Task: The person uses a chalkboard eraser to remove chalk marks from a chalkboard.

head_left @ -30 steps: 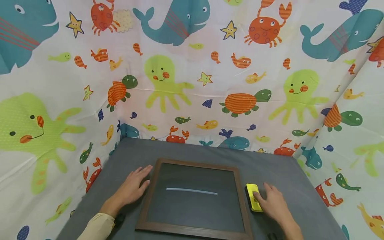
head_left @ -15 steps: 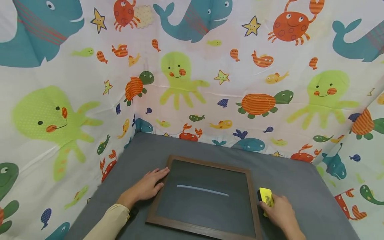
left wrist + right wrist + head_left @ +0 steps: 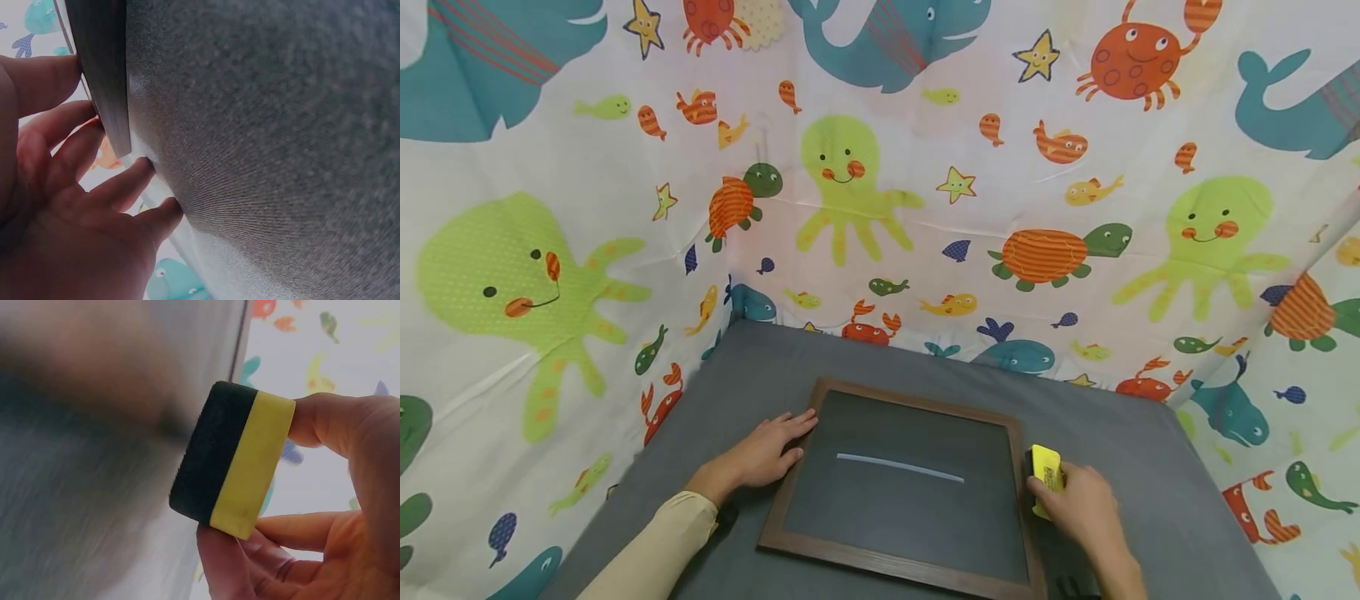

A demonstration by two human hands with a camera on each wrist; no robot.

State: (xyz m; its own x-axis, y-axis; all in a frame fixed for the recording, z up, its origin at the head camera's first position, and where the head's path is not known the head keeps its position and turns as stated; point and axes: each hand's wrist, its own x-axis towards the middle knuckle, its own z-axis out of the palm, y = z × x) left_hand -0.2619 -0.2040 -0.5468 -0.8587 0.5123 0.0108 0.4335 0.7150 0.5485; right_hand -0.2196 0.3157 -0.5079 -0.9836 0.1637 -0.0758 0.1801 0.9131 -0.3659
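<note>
A small chalkboard (image 3: 895, 521) with a brown wooden frame lies flat on the grey cloth. One pale, nearly level chalk line (image 3: 898, 467) crosses its dark surface. At the frame's upper left side rests my left hand (image 3: 763, 454), fingertips touching the wood; the left wrist view shows its thumb and fingers spread along the frame edge (image 3: 103, 69) and the cloth. My right hand (image 3: 1084, 500) grips a yellow board eraser (image 3: 1047, 468) right by the frame's right side. In the right wrist view, thumb and fingers pinch the eraser (image 3: 231, 459) by its yellow back, its black felt facing the board.
Grey cloth (image 3: 760, 358) covers the table. A white curtain (image 3: 925, 167) printed with sea animals stands behind the board and along both sides. Small dark gear (image 3: 1067, 587) shows under the right wrist.
My right hand has closed round the eraser and brought it left, up against the frame. The left hand has moved onto the frame's left edge. The head view has turned left.
</note>
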